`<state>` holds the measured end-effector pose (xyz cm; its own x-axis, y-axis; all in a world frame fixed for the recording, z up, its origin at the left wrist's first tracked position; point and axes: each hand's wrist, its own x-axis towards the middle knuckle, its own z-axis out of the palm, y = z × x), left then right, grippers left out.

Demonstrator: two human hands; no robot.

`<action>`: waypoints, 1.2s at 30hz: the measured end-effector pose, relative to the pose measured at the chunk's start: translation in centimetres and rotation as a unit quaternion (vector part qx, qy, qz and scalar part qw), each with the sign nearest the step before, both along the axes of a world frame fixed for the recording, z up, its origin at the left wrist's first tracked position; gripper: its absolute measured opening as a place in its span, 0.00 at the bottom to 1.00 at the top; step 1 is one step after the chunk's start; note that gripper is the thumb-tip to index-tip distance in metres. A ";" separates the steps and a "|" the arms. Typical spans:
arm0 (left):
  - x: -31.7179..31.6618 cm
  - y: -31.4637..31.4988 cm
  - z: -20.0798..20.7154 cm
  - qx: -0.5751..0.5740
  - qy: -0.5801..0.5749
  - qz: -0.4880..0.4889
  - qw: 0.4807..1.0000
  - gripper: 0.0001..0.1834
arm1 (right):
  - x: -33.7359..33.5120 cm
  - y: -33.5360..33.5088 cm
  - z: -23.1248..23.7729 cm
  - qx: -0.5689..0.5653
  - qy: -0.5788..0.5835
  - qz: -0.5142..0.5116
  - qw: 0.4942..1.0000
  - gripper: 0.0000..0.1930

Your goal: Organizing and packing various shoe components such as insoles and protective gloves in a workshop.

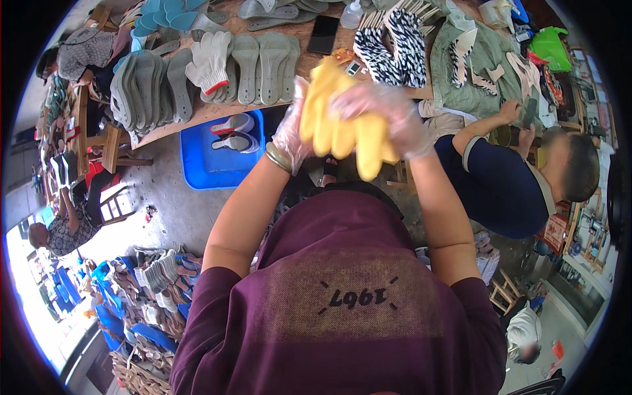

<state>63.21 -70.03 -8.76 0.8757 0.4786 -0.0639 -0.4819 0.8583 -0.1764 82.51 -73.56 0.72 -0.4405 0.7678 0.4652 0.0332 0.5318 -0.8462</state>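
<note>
A yellow rubber glove [320, 131] hangs between my hands, its fingers pointing down, just in front of the table edge. My left hand [293, 128], in a clear plastic glove with a bangle at the wrist, grips its left side. Across the yellow glove's upper right side lies my right hand [392, 115], also in clear plastic and smeared by motion, its fingers bent onto it. Whether there are one or two yellow gloves I cannot tell. Beyond them on the table are grey shoe soles [245, 66] and a white knitted glove [210, 62] with a red cuff.
On the wooden table [306, 49] lie a black phone [324, 34], a squeeze bottle [351, 14] and black-and-white patterned pieces [401, 49]. A blue tub [197, 158] with shoes stands below the edge. A person in a dark shirt [500, 178] works close on my right. Shoe racks [145, 289] stand at lower left.
</note>
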 end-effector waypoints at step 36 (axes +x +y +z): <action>0.7 -5.0 0.7 0.092 0.298 -0.010 0.950 0.19 | 0.1 -2.7 -1.4 0.115 -0.140 -0.272 0.945 0.07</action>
<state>63.90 -75.03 -8.05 0.7199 0.5128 -0.4677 -0.4324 0.8585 0.2757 82.66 -76.22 -0.64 -0.1401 0.8088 0.5712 0.5604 0.5404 -0.6276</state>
